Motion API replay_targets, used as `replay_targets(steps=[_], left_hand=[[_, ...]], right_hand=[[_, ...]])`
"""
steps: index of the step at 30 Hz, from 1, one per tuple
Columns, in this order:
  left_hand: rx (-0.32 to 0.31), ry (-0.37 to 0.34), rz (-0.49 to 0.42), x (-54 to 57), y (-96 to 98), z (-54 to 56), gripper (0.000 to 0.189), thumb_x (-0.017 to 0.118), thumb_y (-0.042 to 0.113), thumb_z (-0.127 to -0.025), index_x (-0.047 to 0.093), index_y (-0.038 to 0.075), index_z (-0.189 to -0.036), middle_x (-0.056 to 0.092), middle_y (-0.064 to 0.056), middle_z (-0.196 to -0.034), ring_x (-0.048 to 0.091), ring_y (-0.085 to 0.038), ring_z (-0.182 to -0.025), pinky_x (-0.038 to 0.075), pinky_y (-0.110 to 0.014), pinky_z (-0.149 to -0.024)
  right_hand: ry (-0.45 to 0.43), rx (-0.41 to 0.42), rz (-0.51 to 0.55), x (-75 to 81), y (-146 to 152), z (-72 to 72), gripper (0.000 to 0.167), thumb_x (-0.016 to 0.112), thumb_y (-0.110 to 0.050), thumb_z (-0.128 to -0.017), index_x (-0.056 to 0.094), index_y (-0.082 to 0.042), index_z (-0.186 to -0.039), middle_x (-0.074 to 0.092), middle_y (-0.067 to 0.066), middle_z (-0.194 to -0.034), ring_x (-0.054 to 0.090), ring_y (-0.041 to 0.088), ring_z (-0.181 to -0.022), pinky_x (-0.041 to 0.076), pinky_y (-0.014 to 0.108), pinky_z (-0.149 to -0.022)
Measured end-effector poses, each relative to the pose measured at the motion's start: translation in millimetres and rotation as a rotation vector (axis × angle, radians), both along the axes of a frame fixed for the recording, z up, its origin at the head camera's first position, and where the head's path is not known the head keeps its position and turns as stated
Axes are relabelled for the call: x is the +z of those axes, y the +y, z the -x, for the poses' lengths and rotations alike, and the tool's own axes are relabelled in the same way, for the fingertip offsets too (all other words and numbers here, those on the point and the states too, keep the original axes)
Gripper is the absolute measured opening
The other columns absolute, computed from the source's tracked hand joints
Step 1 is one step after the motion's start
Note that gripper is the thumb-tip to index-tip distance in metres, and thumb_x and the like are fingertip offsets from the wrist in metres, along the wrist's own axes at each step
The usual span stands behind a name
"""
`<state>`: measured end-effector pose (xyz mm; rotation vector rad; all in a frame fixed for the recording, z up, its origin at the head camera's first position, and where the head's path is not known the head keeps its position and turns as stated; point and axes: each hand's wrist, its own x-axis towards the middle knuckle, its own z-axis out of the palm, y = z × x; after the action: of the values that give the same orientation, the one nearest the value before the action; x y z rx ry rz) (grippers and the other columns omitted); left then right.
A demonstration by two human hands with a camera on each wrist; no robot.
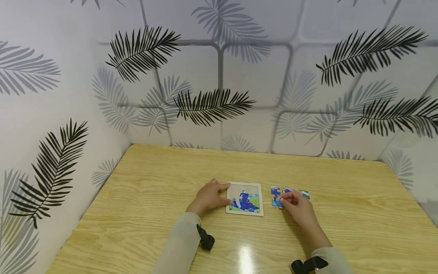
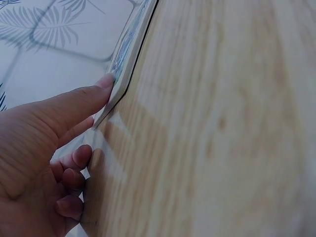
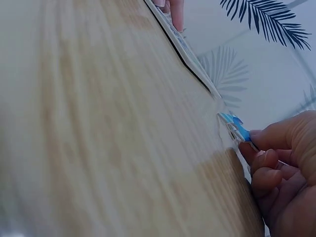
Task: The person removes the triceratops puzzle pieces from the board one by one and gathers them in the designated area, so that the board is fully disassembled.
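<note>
A square puzzle tray (image 1: 245, 214) with a pale rim lies flat on the table, partly filled with a blue dinosaur picture. My left hand (image 1: 209, 197) rests at its left side, thumb and index finger spread along the rim. In the left wrist view, the thumb (image 2: 84, 101) presses on the rim while the other fingers curl below. To the right of the tray, my right hand (image 1: 301, 209) pinches a blue puzzle piece (image 3: 242, 129) between thumb and index finger, close over the table. Loose puzzle pieces (image 1: 275, 190) lie around its fingertips, partly hidden by them.
A green and white puzzle piece (image 1: 304, 193) lies just beyond the right hand. The wooden table (image 1: 154, 182) meets a leaf-patterned wall (image 1: 246, 129) at its back edge. Black straps (image 1: 205, 239) sit on both wrists.
</note>
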<state>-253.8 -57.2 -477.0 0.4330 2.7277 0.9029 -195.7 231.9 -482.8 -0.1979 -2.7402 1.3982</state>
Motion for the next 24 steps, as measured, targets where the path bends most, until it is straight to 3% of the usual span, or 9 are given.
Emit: replay_targets(steps=[10,24], left_hand=[[0.005,0.020,0.001,2.3,-0.2,-1.6,0.068,0.079,0.040,-0.075,0.055,0.024,-0.135,0.044,0.001,-0.091,0.040,-0.017,-0.077,0.032,-0.030,-0.067],[-0.002,0.021,-0.004,2.4,-1.4,-1.9,0.068,0.079,0.039,-0.075,0.054,0.023,-0.136,0.043,0.000,-0.089,0.038,-0.016,-0.075,0.030,-0.029,-0.066]], right_hand=[[0.059,0.008,-0.098,-1.7,-0.7,4.2,0.013,0.065,-0.009,-0.089,0.064,0.001,-0.097,0.064,0.011,-0.092,0.057,0.023,-0.086,0.045,0.031,-0.073],[0.026,-0.002,-0.083,-1.3,-1.1,3.7,0.014,0.065,-0.010,-0.089,0.064,0.001,-0.097,0.065,0.013,-0.098,0.056,0.024,-0.090,0.045,0.032,-0.076]])
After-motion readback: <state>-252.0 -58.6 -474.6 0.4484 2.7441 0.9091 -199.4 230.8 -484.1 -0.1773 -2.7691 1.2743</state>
